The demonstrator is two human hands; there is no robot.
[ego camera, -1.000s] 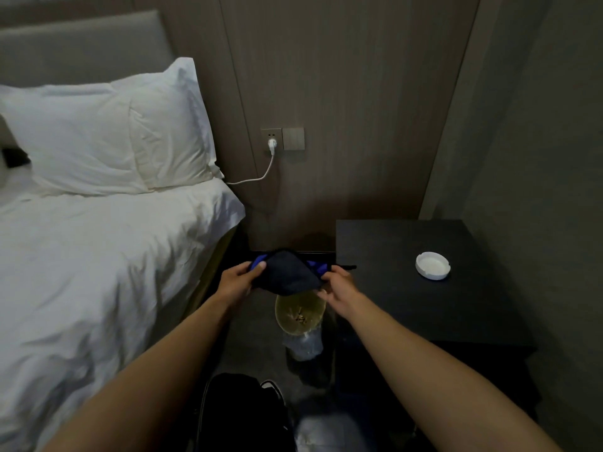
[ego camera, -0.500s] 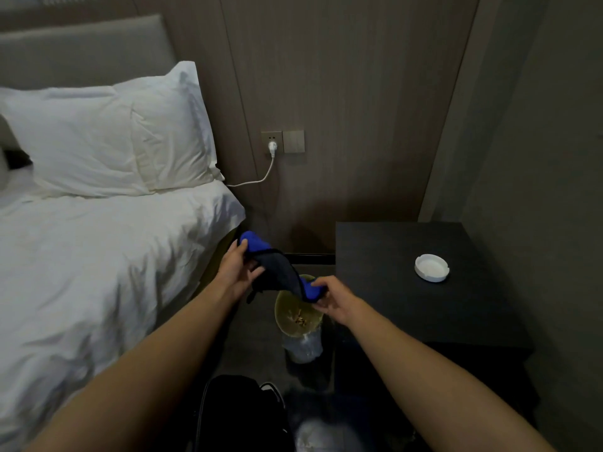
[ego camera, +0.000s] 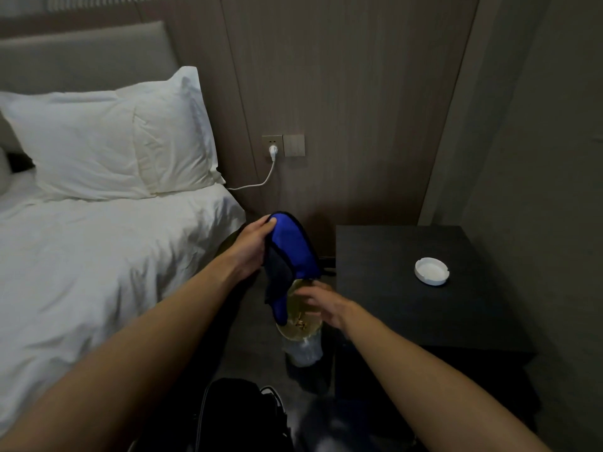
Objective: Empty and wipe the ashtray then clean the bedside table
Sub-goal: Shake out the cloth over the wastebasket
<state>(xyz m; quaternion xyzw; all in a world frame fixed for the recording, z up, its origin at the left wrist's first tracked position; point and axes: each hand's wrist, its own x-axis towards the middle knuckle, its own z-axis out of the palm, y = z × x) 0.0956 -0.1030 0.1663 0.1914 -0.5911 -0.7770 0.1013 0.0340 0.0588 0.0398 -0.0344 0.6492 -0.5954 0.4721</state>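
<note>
While you are looking down from your head camera, your left hand (ego camera: 253, 247) is gripping the top of the blue cloth (ego camera: 288, 252), with fingers curled over its far edge, and the cloth is hanging down in the gap between the bed (ego camera: 98, 256) on the left and the bedside table (ego camera: 391, 305) on the right. Your right hand (ego camera: 321, 305) is hovering just under the cloth with its fingers spread and loose, holding nothing. It is blurry, so you cannot tell if a fingertip is touching the cloth.

The white ashtray (ego camera: 431, 271) is sitting on the far right part of the table top, well apart from both hands. It is looking clean inside, so the emptying is probably done.

The cloth is looking soft, light and floppy. It will be bending any way you pull it, so bunching it in your palm should be working best for wiping. The ashtray is looking hard and smooth, maybe breakable, so holding it by its rim is probably safest.

The bin (ego camera: 301, 331) is sitting on the floor below your right hand, partly hidden by hand and cloth. Small bits are lying inside, too tiny to name. The dark bag (ego camera: 241, 415) near you is cut off at the bottom. The table's near side is fading into shadow.
</note>
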